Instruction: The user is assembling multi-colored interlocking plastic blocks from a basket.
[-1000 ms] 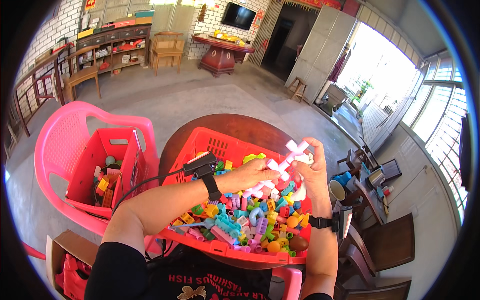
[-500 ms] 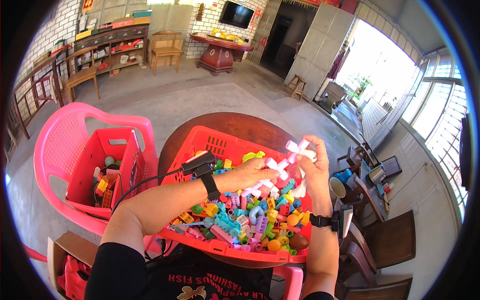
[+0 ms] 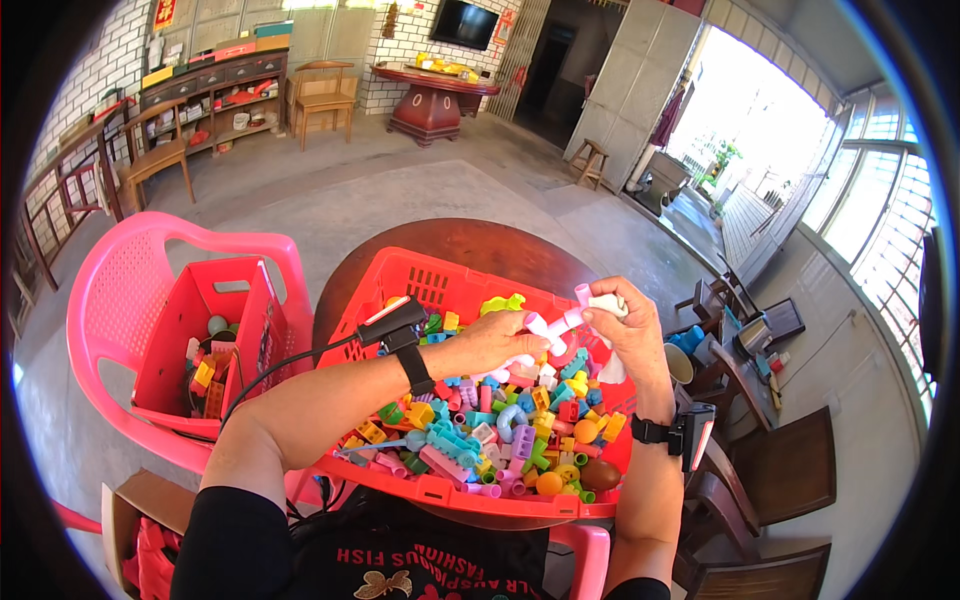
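A red plastic basket (image 3: 420,275) full of several colourful toy tube pieces rests on a round dark wooden table (image 3: 470,240). My right hand (image 3: 628,335) holds up a pink and white tube assembly (image 3: 572,315) above the basket's right side. My left hand (image 3: 500,345) reaches across the pile and grips the assembly's lower left end. Both wrists carry a black band with a small device.
A pink plastic chair (image 3: 130,300) at my left holds a second red basket (image 3: 200,350) with a few toys. Dark wooden chairs (image 3: 780,470) and a cup (image 3: 680,362) stand to the right. Shelves, a bench and a table line the far wall.
Both hands with the tube assembly have shifted slightly; the assembly has turned a little and dropped closer to the pile.
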`<state>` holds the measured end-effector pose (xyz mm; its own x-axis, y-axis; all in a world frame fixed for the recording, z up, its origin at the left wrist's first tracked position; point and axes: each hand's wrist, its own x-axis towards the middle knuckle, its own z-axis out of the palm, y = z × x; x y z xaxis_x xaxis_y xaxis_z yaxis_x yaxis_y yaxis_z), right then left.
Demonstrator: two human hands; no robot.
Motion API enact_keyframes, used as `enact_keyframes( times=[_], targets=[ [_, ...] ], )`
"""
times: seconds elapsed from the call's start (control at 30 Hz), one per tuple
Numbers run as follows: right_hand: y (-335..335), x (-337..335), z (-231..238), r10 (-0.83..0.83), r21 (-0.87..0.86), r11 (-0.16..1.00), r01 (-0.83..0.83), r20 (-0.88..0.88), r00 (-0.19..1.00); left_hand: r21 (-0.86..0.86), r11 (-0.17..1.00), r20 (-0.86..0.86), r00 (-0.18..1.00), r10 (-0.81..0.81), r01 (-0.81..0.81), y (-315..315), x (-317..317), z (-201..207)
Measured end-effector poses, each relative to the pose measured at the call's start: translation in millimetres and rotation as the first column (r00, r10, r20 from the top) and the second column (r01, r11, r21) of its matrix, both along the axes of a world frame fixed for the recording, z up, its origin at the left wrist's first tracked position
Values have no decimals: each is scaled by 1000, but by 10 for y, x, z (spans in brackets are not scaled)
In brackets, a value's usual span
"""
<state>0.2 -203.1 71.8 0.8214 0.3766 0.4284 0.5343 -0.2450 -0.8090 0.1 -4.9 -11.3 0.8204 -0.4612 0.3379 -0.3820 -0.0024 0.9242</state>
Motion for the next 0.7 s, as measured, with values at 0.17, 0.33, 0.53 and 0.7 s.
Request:
enact_keyframes(
  times=[0.17,0.33,0.53,0.7],
  targets=[
    [-16,-24,31,-20,-57,998,21,17,1000,-8,997,-43,997,-71,71,17,-66,73],
    [-20,-28,40,-31,-131,991,40,68,997,-63,983,-203,962,-180,171,20,-99,102],
    [-7,-30,30,12,-111,994,-14,-23,1000,-55,986,-199,966,-165,157,25,-110,101],
    [-14,-13,6,-29,-237,971,37,37,999,-50,989,-211,967,-145,137,5,-121,94]
  ],
)
